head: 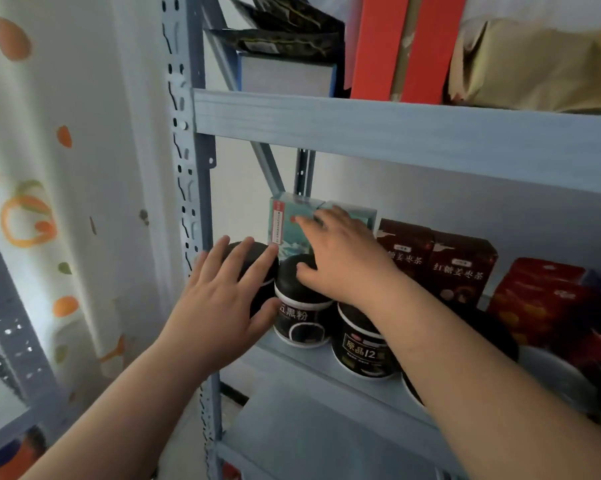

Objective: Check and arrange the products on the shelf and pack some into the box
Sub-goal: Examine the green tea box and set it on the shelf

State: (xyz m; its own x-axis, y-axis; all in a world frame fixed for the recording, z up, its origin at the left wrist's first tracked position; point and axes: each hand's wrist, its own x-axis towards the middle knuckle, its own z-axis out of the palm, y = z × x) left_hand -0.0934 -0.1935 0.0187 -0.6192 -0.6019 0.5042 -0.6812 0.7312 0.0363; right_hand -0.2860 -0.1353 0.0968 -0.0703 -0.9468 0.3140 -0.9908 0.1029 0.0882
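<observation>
Black jar (261, 292) sits at the far left end of the shelf (326, 372), near the upright post (188, 168) and touching the second jar (301, 317).

Left hand (219, 306) lies over it, fingers (236, 258) spread nearly straight across the lid, thumb against the side wall. It's covering the jar, not a closed grasp. Right hand (340, 258) reaches past, fingers stretched onto the teal box (285, 220) behind, thumb resting on the second jar's lid, holding nothing.

Handling, my read:
- Jars: rigid, round, domed matte black lid, glossy printed label on the body. Label suggests powder, so probably moderate weight and stable upright. The glossy wall may slip, so take it round the body just under the lid. Can't tell if the lids are tight, so I wouldn't lift by the lid alone.
- Teal box: thin card, likely light and crushable. Pinch across the broad faces, low down.
- Dark red boxes (461, 268): card too, same approach.
- Red pouch (541, 299): soft film, will likely sag, so support it from below.

Shelf looks like smooth painted metal, pale blue. Jars should slide easily for straightening.
</observation>
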